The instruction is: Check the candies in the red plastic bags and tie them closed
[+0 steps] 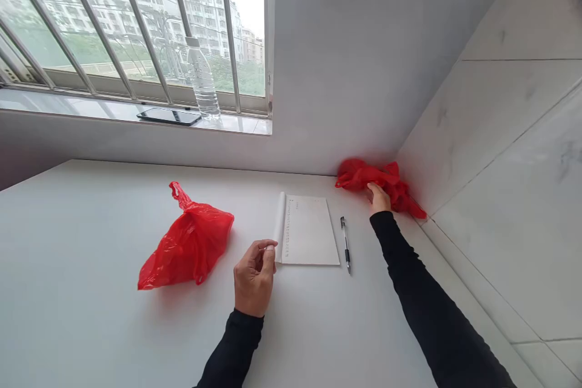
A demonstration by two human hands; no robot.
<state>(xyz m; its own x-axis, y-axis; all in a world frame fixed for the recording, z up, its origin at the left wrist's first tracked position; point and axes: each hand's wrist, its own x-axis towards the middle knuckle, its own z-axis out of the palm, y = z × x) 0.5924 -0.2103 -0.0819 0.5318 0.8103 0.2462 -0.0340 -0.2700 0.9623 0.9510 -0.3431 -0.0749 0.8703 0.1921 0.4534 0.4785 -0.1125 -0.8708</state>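
Observation:
My right hand (379, 199) reaches to the far right corner of the table, its fingers closed on a crumpled red plastic bag (357, 174) against the wall. My left hand (255, 276) is pinched together at the lower left corner of a notepad (311, 230); what is between the fingertips, if anything, I cannot make out. The notepad lies open, its pages turned over to the left, with small marks along its left side. A pen (346, 245) lies just right of it. Left of my left hand sits a second red plastic bag (193, 242), bulging and gathered at the top.
The white table (91, 327) meets a grey wall (341, 73) at the back and a tiled wall (513, 194) on the right. On the windowsill (245, 124) stand a clear water bottle (202, 82) and a flat dark phone-like device (168, 116), before a barred window.

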